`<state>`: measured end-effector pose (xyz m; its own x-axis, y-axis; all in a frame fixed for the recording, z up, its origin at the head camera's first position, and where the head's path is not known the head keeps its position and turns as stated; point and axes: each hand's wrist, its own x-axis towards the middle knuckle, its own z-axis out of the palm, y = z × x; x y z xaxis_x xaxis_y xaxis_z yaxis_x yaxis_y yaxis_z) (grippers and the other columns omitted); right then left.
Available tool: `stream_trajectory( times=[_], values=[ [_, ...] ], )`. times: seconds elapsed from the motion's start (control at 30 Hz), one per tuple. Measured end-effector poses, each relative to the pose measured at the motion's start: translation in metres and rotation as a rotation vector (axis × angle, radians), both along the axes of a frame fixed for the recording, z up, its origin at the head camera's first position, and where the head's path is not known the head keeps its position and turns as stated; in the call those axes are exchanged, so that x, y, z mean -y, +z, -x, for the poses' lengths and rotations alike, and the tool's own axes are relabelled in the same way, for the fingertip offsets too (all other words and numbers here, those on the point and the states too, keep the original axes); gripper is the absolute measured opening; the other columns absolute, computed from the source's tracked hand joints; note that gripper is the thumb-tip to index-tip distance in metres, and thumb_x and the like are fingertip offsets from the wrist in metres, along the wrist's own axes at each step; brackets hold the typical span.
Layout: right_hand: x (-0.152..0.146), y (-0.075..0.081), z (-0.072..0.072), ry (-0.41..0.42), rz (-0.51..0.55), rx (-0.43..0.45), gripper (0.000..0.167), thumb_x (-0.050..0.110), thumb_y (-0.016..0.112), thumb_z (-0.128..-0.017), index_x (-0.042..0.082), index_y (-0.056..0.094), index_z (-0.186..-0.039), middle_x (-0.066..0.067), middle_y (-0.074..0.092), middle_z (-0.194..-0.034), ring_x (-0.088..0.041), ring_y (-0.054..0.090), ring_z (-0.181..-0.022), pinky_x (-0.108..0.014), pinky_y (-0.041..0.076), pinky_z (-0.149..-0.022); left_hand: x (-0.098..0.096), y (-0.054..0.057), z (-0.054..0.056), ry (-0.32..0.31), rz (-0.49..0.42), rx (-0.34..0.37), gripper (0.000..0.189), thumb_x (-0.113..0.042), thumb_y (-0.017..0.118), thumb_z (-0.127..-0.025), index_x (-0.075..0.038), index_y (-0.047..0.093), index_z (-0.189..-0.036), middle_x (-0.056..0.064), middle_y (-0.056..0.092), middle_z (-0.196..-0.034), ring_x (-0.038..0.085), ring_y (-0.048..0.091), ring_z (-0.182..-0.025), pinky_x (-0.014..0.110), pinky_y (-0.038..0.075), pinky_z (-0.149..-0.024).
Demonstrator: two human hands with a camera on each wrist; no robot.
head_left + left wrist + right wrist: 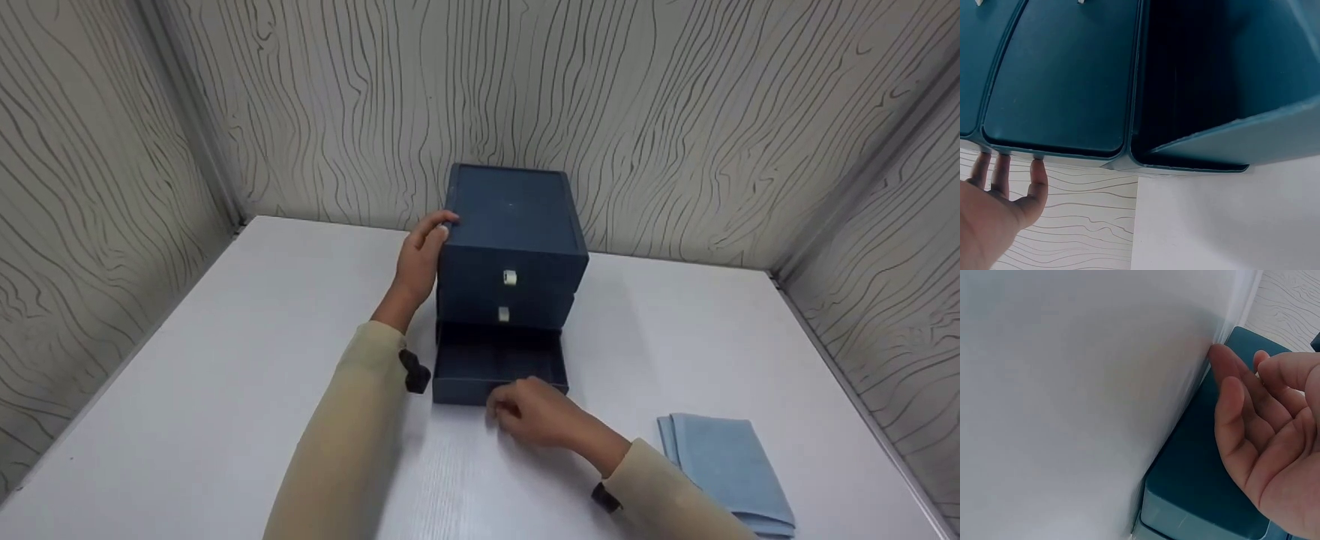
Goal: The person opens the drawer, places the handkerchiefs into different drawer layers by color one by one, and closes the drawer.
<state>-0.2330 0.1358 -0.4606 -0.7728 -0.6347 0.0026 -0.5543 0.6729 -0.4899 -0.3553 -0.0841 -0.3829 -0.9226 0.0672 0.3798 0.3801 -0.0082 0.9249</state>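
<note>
A dark blue drawer cabinet (517, 206) stands on the white table, two closed drawers with small pale handles above one pulled-out bottom drawer (457, 390). That drawer's inside looks dark and bare. My left hand (420, 262) rests against the cabinet's left side near the top front edge, and in the left wrist view its spread fingertips (1037, 169) touch that side. At the bottom drawer's front is my right hand (536, 412). Its thumb and forefinger pinch the small handle, mostly hidden behind them, while the other fingers curl loosely beside the drawer front (1202, 455).
A folded light blue cloth (727, 465) lies on the table (187, 375) at the right, near my right sleeve. Close behind the cabinet rises a wall panel (360, 112) with a wood-grain line pattern, and similar panels stand at both sides.
</note>
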Motion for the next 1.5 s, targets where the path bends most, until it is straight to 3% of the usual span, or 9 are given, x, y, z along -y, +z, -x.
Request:
stream_trajectory(
  times=[0.07,0.13,0.27,0.43,0.63,0.8,0.9,1.03,1.5],
  values=[
    [0.000,0.000,-0.002,0.007,0.004,-0.007,0.021,0.005,0.055,-0.089,0.017,0.073,-0.089,0.011,0.067,-0.077,0.000,0.045,-0.058,-0.019,0.041,-0.057,-0.001,-0.003,0.002,0.014,0.005,0.001,0.035,-0.022,0.037,-0.103,-0.011,0.059,-0.127,-0.002,0.048,-0.092,0.012,0.026,-0.057,0.029,0.034,-0.066],
    [-0.001,-0.001,-0.003,0.012,0.009,-0.011,0.022,0.004,0.055,-0.087,0.017,0.073,-0.088,0.011,0.067,-0.077,-0.001,0.047,-0.060,-0.019,0.042,-0.059,-0.002,-0.004,0.003,0.024,0.006,0.000,0.034,-0.023,0.037,-0.103,-0.012,0.059,-0.126,-0.004,0.052,-0.098,0.012,0.034,-0.063,0.029,0.036,-0.071],
    [-0.001,-0.001,-0.006,0.009,0.011,-0.002,0.022,0.003,0.056,-0.086,0.016,0.073,-0.088,0.011,0.067,-0.076,0.000,0.048,-0.061,-0.019,0.042,-0.059,-0.003,-0.005,0.004,0.019,0.000,-0.014,0.033,-0.022,0.038,-0.102,-0.012,0.059,-0.126,0.000,0.050,-0.136,0.015,0.049,-0.099,0.033,0.039,-0.089],
    [0.000,-0.001,-0.009,0.008,0.003,0.006,0.022,0.002,0.056,-0.086,0.016,0.073,-0.088,0.009,0.069,-0.079,0.000,0.046,-0.060,-0.019,0.041,-0.059,-0.003,-0.005,0.003,0.017,0.002,-0.018,0.034,-0.023,0.038,-0.102,-0.011,0.058,-0.126,0.006,0.045,-0.145,0.020,0.046,-0.125,0.040,0.037,-0.102],
    [0.001,0.001,-0.016,0.019,-0.004,0.015,0.022,0.003,0.056,-0.088,0.017,0.073,-0.088,0.010,0.069,-0.079,0.001,0.046,-0.058,-0.020,0.043,-0.062,-0.003,-0.005,0.003,0.016,0.003,-0.027,0.033,-0.022,0.038,-0.102,-0.010,0.058,-0.125,0.006,0.046,-0.144,0.019,0.047,-0.122,0.037,0.038,-0.099],
    [0.002,0.002,-0.024,0.031,-0.003,0.040,0.022,0.003,0.057,-0.088,0.017,0.073,-0.088,0.009,0.070,-0.082,0.002,0.050,-0.061,-0.018,0.044,-0.060,-0.003,-0.004,0.003,0.027,-0.006,-0.041,0.033,-0.021,0.038,-0.101,-0.010,0.060,-0.124,0.001,0.050,-0.137,0.015,0.048,-0.091,0.032,0.038,-0.087],
    [0.002,0.003,-0.027,0.036,0.002,0.057,0.022,0.003,0.057,-0.089,0.018,0.073,-0.087,0.009,0.071,-0.083,0.002,0.053,-0.065,-0.018,0.046,-0.063,-0.003,-0.004,0.003,0.031,-0.011,-0.051,0.032,-0.020,0.038,-0.102,-0.011,0.060,-0.123,-0.001,0.056,-0.103,0.013,0.035,-0.067,0.030,0.036,-0.074],
    [0.002,0.003,-0.031,0.041,-0.001,0.055,0.024,0.003,0.056,-0.089,0.018,0.074,-0.087,0.009,0.072,-0.084,0.003,0.054,-0.066,-0.018,0.046,-0.063,-0.003,-0.004,0.003,0.025,-0.014,-0.041,0.032,-0.020,0.037,-0.102,-0.013,0.061,-0.123,-0.002,0.036,-0.067,0.012,0.026,-0.053,0.029,0.034,-0.060],
    [0.001,0.003,-0.039,0.039,0.012,0.067,0.025,0.002,0.055,-0.088,0.018,0.074,-0.086,0.009,0.071,-0.083,0.002,0.050,-0.061,-0.017,0.043,-0.060,-0.002,-0.004,0.004,0.005,-0.038,-0.015,0.033,-0.019,0.036,-0.103,-0.009,0.058,-0.125,-0.004,0.039,-0.066,0.010,0.031,-0.052,0.027,0.035,-0.059]
  ],
)
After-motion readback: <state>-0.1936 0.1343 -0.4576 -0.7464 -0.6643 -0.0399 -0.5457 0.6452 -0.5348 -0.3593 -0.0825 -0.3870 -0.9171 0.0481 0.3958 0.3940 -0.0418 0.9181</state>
